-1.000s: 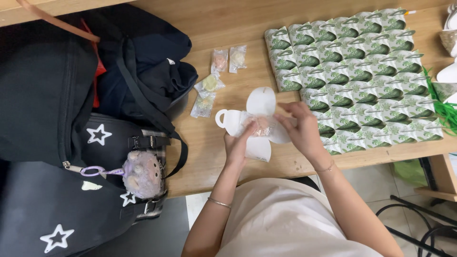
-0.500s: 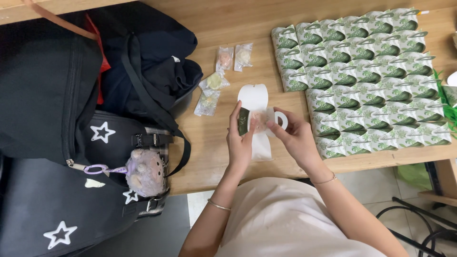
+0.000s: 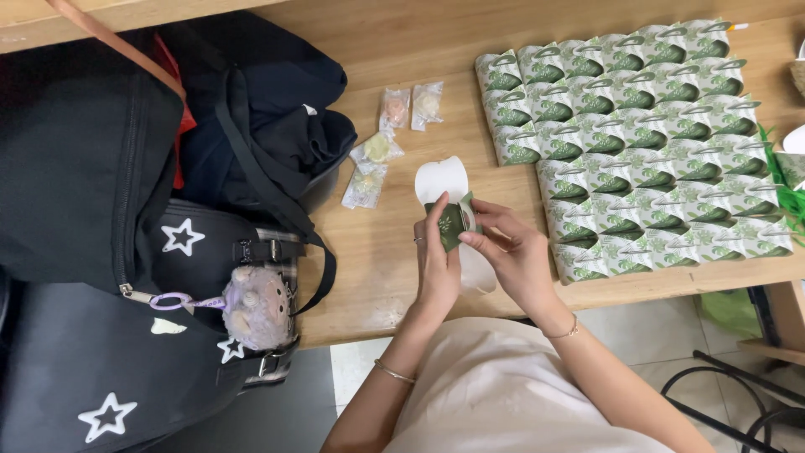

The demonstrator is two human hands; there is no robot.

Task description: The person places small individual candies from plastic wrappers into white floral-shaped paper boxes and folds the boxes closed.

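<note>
Box (image 3: 451,225) now folded up btwn both hands, green out

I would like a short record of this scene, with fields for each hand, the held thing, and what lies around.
left hand: grips the small green box from its left
right hand: pinches the same box
held thing: small green box, white flaps open
right of hands: rows of folded green boxes
above hands: wrapped sweets
left: black bags, plush charm
surface: wooden table

Bare forearms, a thin bracelet (image 3: 394,371) on each wrist, a finger ring (image 3: 415,241), a pale pink garment (image 3: 495,390).
</note>
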